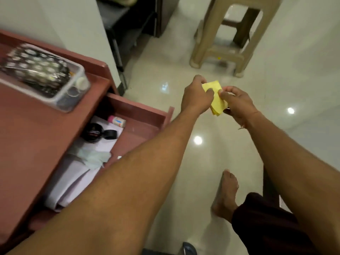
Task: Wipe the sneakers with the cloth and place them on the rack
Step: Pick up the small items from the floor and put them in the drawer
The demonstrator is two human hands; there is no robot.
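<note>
Both hands held a folded yellow cloth (216,99) out in front over the glossy floor (184,85), well clear of the desk. Left hand (196,96) gripped the cloth's left side, thumb and fingers pinched shut on it; right hand (237,105) pinched its right edge with thumb and forefinger, other fingers curled under. Cloth was in the air between the 2 hands, touching nothing else. No sneakers or rack could be made out. At left stood a reddish desk (36,144) with its drawer (139,116) pulled open; inside lay white papers (73,177), a crumpled white wad (93,157), a round black tin (92,133), a small black cap (110,134) just beside it, and a pink-capped tube (116,121) near the drawer's far edge. On the desk's far left corner sat a clear tub (73,96) holding a dark dotted pouch (36,70), blurred. A beige stool (220,46) stood on the floor beyond the hands. 1 bare foot (225,192) was planted on the floor below the right arm.
</note>
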